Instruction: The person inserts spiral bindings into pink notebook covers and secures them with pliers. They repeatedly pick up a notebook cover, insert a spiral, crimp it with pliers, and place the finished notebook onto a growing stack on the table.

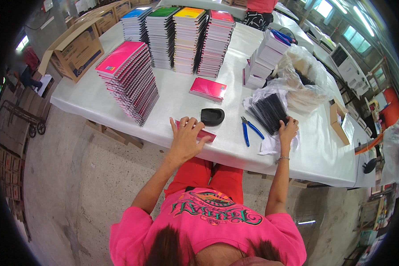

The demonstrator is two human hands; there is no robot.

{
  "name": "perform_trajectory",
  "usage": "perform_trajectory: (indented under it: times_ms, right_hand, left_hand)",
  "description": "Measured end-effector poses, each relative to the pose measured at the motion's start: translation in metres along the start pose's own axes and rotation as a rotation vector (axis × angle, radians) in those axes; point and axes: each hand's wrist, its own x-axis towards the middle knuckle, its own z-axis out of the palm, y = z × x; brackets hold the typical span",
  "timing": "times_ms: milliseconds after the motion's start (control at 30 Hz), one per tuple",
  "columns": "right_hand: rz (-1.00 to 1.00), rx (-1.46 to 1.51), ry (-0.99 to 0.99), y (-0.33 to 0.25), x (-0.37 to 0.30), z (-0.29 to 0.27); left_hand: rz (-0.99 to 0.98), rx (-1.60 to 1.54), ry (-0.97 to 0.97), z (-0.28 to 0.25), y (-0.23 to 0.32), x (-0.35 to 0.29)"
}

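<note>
My left hand [188, 137] is curved over a small pink-covered notebook [207, 135] at the table's front edge, its fingers on the far side and thumb on the near side; the hand hides much of the notebook. At the right, my right hand [289, 129] has its fingers closed on the end of a black plastic binding coil, in a bundle of black coils [268, 111] on white wrapping. Blue-handled cutting pliers [251, 131] lie partly spread between my hands. Beyond my left hand sits a black, hollow, rounded holder [212, 116]. Farther back lies another pink notebook stack [208, 89].
A tall stack of pink spiral notebooks [131, 84] stands left. Blue, green, yellow and red-covered stacks [189, 40] line the back. White pads [266, 57] and a clear plastic bag [308, 88] are at right. A cardboard box [77, 53] stands at the table's left corner.
</note>
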Motion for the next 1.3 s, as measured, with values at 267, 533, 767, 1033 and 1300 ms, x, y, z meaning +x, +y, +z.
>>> perform_trajectory:
  times_ms: [267, 533, 767, 1033, 1300]
  right_hand:
    - [-0.072, -0.106, 0.001, 0.009, 0.017, 0.004]
    - [-0.037, -0.100, -0.020, 0.008, 0.023, 0.001]
    - [-0.024, -0.032, -0.066, 0.022, 0.031, 0.006]
    - [0.059, 0.104, -0.080, 0.022, 0.035, 0.010]
    - [0.104, 0.152, -0.069, 0.023, 0.034, 0.008]
  left_hand:
    - [-0.066, -0.001, 0.239, 0.026, 0.006, 0.002]
    - [-0.089, -0.005, 0.295, 0.032, 0.010, 0.003]
    - [-0.089, -0.029, 0.284, 0.033, 0.011, 0.004]
    - [-0.077, -0.091, 0.320, 0.037, 0.009, 0.002]
    - [-0.053, -0.076, 0.321, 0.035, 0.012, 0.001]
